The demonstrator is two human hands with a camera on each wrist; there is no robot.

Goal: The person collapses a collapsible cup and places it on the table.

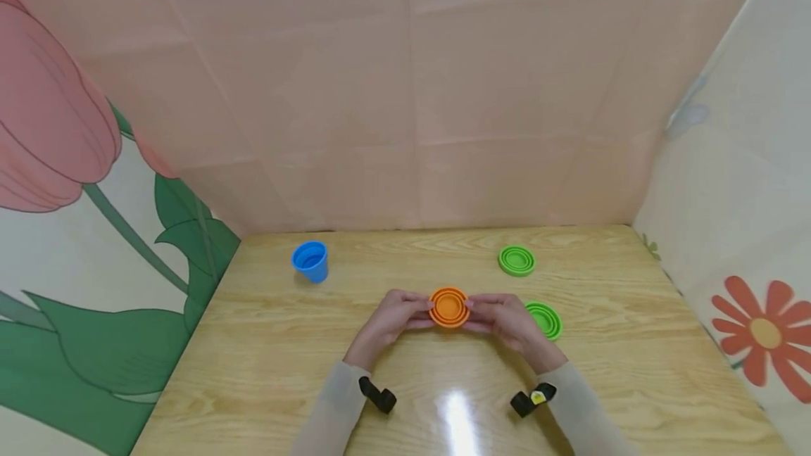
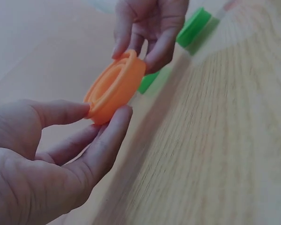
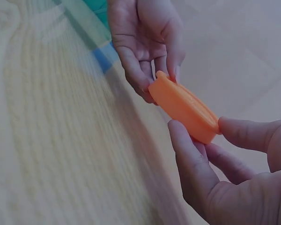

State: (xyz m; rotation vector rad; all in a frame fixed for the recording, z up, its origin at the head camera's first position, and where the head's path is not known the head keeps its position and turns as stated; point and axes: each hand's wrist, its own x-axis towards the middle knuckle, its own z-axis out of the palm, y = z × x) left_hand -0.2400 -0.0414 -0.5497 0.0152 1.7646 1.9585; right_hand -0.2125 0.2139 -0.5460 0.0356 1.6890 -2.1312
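Observation:
An orange collapsible cup [image 1: 449, 307], folded flat into rings, is held up off the table between both hands. My left hand [image 1: 395, 317] pinches its left rim, thumb on top and fingers beneath, as the left wrist view shows on the cup's side [image 2: 116, 89]. The opposite rim is pinched by my right hand [image 1: 507, 320]; in the right wrist view the orange cup [image 3: 185, 108] appears edge-on as a thick disc. Just beyond the right wrist lies a flattened green collapsible cup [image 1: 550, 321], partly hidden by that hand.
A second flattened green cup [image 1: 517, 260] lies farther back on the right. At the back left a blue cup [image 1: 310, 262] stands expanded. The wooden table [image 1: 266, 371] meets a pink cloth wall [image 1: 405, 125] behind and printed flower cloths at both sides.

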